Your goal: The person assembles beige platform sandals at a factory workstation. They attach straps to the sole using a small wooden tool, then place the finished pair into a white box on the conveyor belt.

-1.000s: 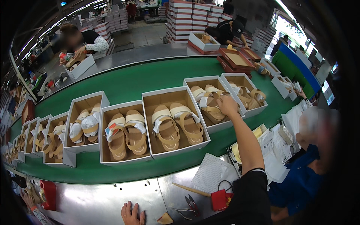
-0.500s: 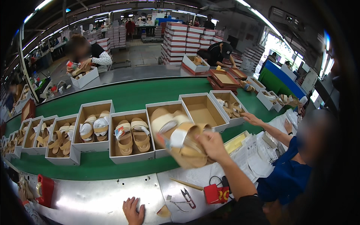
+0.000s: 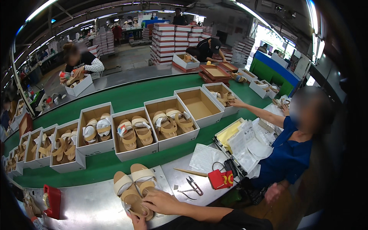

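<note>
Two sandals point(image 3: 135, 188) side by side on the metal surface point(image 3: 82, 199), toes pointing away, pale straps over tan insoles. Across the heel end, the right hand point(image 3: 163, 201), fingers bent and touching; impossible to tell whether the grip is clamped there or only resting. At the lower heel edge, the left hand point(image 3: 138, 222), partly cut off by the view's lower rim; its grip likewise impossible to make out.

To the right, on the same surface: snips point(image 3: 196, 188), a slim metal tool beside them, a stick point(image 3: 190, 172), a red pouch point(image 3: 221, 179) and gridded paper point(image 3: 201, 157). Toward the far left, a red tape dispenser point(image 3: 51, 201).

Beyond the surface, a green belt point(image 3: 126, 92) with a long row of white boxes point(image 3: 136, 154), most with sandals inside, one with its brown bottom showing.

At right, a co-worker in blue point(image 3: 295, 149), one arm stretched to the end box of the row, papers point(image 3: 251, 143) close by. Across the belt, another person point(image 3: 86, 63) with footwear in hand above a box; farther back, tall stacks of boxes point(image 3: 165, 42).
</note>
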{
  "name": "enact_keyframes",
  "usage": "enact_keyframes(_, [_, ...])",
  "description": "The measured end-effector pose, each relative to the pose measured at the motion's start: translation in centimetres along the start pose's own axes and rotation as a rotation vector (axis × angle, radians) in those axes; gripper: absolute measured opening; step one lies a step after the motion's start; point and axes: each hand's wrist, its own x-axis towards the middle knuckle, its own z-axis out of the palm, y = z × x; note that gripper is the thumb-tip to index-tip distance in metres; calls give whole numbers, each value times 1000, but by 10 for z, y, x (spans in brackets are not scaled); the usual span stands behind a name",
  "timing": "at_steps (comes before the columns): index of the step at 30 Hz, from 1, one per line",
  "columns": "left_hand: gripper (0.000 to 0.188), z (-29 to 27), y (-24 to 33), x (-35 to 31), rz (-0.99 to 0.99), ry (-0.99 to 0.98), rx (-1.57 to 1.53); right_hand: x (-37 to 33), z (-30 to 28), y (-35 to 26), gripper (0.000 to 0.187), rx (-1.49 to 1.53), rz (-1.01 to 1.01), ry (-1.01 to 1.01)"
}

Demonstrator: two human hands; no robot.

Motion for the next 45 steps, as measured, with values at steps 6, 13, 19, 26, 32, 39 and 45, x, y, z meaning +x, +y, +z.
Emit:
enact_keyframes(6, [65,-10,16,-12,51,-24,-13,-33,-34,24,42,172,126,95])
enact_keyframes(13, [55,-9,1,19,-113,134,14,-45,-17,93,75,543,269,-379])
enact_keyframes(19, [58,-14,-1,29,-72,76,-165,-17,38,105,66,675,208,-19])
enact_keyframes(26, [49,-14,19,25,-21,109,-247,-9,42,68,61,735,456,33])
enact_keyframes(32, [50,4,64,21,106,33,-233,-12,23,46,56,676,285,206])
enact_keyframes(39, [49,17,98,23,187,2,-286,-3,-11,12,50,907,364,237])
enact_keyframes(45, [43,20,122,10,151,-23,-272,-8,-27,-17,42,901,317,318])
